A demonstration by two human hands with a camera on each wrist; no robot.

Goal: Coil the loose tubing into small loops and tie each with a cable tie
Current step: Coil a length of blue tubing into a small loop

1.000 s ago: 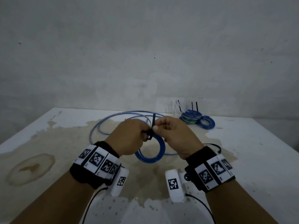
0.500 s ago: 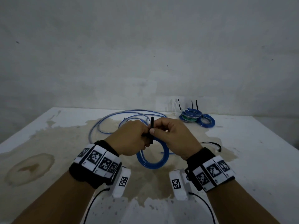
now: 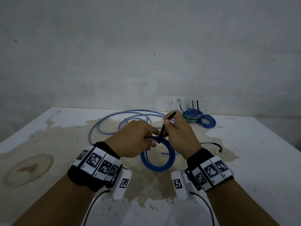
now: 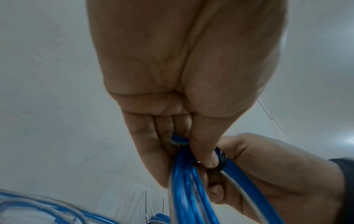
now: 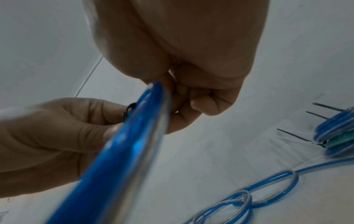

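A small coil of blue tubing (image 3: 158, 167) hangs above the table between my hands. My left hand (image 3: 138, 141) pinches the top of this coil (image 4: 184, 181), thumb pressed over the strands. A black cable tie (image 3: 163, 128) is wrapped round the coil there; its band (image 4: 220, 159) shows beside my left thumb. My right hand (image 3: 177, 131) grips the tie's tail, which slants up and to the right past the fingers. In the right wrist view the coil (image 5: 124, 151) crosses in front of both hands and hides the tie's tail.
Loose blue tubing (image 3: 123, 118) lies in wide loops on the stained white table (image 3: 252, 160) behind my hands. Tied coils (image 3: 197, 116) with upright tie tails are stacked at the back right. A black cable tie (image 3: 215, 144) lies right of my right wrist.
My right hand has pulled the tie's tail up and to the right, so more of it shows above the fingers. The coil stays held in my left hand.
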